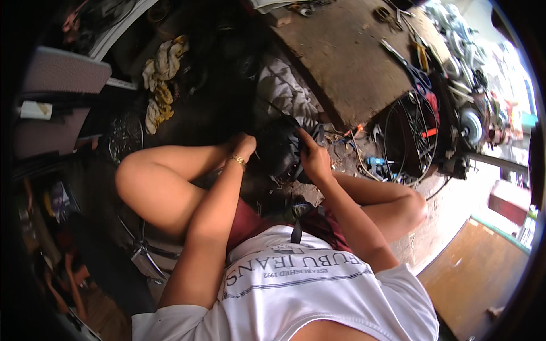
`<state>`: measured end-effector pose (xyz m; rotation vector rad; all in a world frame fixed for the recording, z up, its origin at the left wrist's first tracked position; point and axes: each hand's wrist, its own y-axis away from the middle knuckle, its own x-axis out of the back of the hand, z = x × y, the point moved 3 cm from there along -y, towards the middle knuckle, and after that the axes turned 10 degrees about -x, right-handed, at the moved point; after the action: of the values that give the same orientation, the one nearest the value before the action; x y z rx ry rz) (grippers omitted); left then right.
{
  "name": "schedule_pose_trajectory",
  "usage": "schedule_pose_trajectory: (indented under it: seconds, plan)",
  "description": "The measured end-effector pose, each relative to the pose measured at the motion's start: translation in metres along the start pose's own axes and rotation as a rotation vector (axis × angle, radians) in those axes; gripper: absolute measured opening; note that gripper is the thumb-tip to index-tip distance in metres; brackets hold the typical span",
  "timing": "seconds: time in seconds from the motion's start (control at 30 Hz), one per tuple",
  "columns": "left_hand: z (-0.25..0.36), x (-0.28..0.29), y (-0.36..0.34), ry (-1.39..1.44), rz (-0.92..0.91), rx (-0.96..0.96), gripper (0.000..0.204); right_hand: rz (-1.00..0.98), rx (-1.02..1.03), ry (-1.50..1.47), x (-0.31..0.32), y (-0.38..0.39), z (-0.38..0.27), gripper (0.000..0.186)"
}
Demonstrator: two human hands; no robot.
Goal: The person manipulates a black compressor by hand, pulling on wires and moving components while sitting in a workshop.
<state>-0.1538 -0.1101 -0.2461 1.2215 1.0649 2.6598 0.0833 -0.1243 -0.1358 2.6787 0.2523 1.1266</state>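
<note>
A dark, bulky black object (274, 145) sits on the ground between my bent legs, too shadowed to make out fully. My left hand (244, 146), with a gold watch (238, 162) at the wrist, is closed at its left side; what the fingers hold is hidden. My right hand (314, 156) grips the object's right side, where a black strap-like edge shows, index finger pointing up along it. Pale crumpled cloth (284, 91) lies just beyond it.
A worn wooden board (341, 57) spans the upper right, with scissors (409, 71) on its edge. Tools and wires fill a round container (409, 136) at right. A stained yellow-white rag (159, 85) lies upper left. A plywood panel (472, 273) stands lower right.
</note>
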Motion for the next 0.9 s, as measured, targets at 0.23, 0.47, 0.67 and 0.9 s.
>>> schedule_pose_trajectory:
  seconds: [0.23, 0.47, 0.67, 0.9]
  plan:
    - [-0.027, -0.019, -0.009, 0.137, 0.008, -0.07, 0.033, -0.11, -0.085, 0.037, 0.082, 0.082, -0.008, 0.061]
    - [-0.011, 0.0, -0.019, 0.543, -0.19, 0.19, 0.038, 0.026, -0.092, -0.182, 0.058, 0.063, 0.043, 0.061]
    - [-0.006, 0.0, -0.023, 0.18, 0.005, 0.064, 0.047, -0.026, 0.024, -0.136, 0.075, 0.068, 0.025, 0.061]
    - [-0.035, 0.005, -0.078, 0.22, -0.112, -0.013, 0.037, -0.05, 0.062, -0.044, 0.067, 0.053, -0.013, 0.064]
